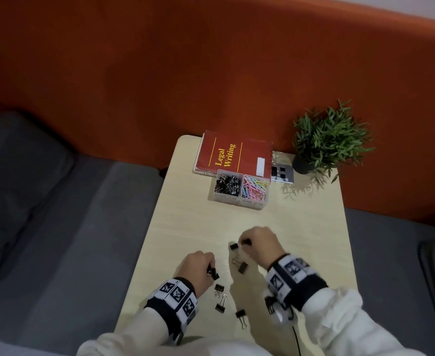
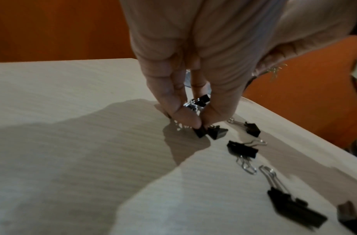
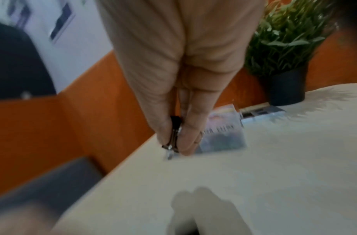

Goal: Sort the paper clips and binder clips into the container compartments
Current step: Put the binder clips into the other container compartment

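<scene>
Your left hand (image 1: 197, 265) sits low in the centre of the head view, fingers (image 2: 185, 117) curled nearly together. Thumb and forefinger pinch a black binder clip (image 2: 199, 131) at the bench (image 1: 185, 227) surface, and in the left wrist view another clip (image 2: 201, 100) shows tucked higher up between the fingers. A further black clip (image 2: 217, 132) lies touching the pinched one.

Your right hand (image 1: 258, 244) is just right of centre and slightly higher in the head view, its fingertips (image 3: 188, 138) drawn narrowly together. They pinch a dark clip with silver wire handles (image 3: 173, 135); blur hides its details. A black clip (image 1: 233, 246) sits just left of these fingers in the head view; whether it touches them is unclear.

Loose black binder clips with silver handles lie on the pale bench between and below your hands: one (image 1: 242, 267) between the wrists, and three more (image 1: 219, 289) (image 1: 220, 305) (image 1: 240, 314) nearer the bottom edge.

The container (image 1: 240, 200), clear with two compartments, stands above centre in the head view, well apart from your hands. Its left compartment (image 1: 228, 185) holds black binder clips; the right one (image 1: 255, 187) holds pastel paper clips. Behind it lies a red book (image 1: 234, 154) titled "Legal Writing", and to the upper right a potted plant (image 1: 329, 140).
</scene>
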Tool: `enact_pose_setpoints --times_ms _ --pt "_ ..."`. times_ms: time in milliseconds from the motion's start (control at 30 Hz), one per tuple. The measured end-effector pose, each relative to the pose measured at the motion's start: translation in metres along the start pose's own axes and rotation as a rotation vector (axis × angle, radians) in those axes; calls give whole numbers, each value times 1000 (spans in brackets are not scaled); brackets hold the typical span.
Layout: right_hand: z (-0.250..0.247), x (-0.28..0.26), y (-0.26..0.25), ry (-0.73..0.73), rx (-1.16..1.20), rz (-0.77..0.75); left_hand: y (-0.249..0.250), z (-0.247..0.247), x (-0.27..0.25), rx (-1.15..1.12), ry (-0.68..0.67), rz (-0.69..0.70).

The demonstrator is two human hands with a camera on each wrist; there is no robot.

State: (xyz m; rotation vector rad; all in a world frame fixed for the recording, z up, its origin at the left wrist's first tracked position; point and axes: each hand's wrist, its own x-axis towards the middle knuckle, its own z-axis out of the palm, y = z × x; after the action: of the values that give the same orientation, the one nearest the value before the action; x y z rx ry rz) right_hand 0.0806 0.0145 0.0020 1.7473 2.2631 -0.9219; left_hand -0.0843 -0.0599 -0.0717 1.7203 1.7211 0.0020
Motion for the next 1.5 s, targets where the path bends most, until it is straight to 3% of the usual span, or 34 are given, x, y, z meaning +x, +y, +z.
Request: enact_pose_setpoints --times_ms 100,233,300,400,500,667,800,967,1067,1200,1300,1400,1500 --pt "-38 23 -14 172 193 -23 -2 -2 1 -43 -11 -27" --pt "-66 75 -34 362 222 -67 -1 -6 3 -103 -3 -38" --pt "-65 98 -38 343 144 -48 -1 -8 3 -112 -11 -40" --pt "-57 117 -38 180 11 -1 1 -15 2 -155 -12 -35" --pt "-56 113 -32 152 36 14 10 -38 6 -215 35 -10" --pt "-42 57 -10 403 178 -112 44 -108 48 -309 227 51" --pt "6 -2 15 302 264 -98 68 -143 105 -258 336 87" --pt "61 -44 38 83 276 -5 77 -140 147 40 230 107" --pt "66 -46 38 71 267 -19 76 -139 146 140 186 131" --pt "56 -30 27 45 176 -71 77 -125 92 -8 314 177" --pt "52 -16 26 -87 126 -91 63 -80 31 67 78 164" --pt "54 -6 27 -153 45 -89 38 -34 -16 80 -193 62" --pt "64 -3 28 -134 -3 -112 25 -2 -38 106 -227 62"
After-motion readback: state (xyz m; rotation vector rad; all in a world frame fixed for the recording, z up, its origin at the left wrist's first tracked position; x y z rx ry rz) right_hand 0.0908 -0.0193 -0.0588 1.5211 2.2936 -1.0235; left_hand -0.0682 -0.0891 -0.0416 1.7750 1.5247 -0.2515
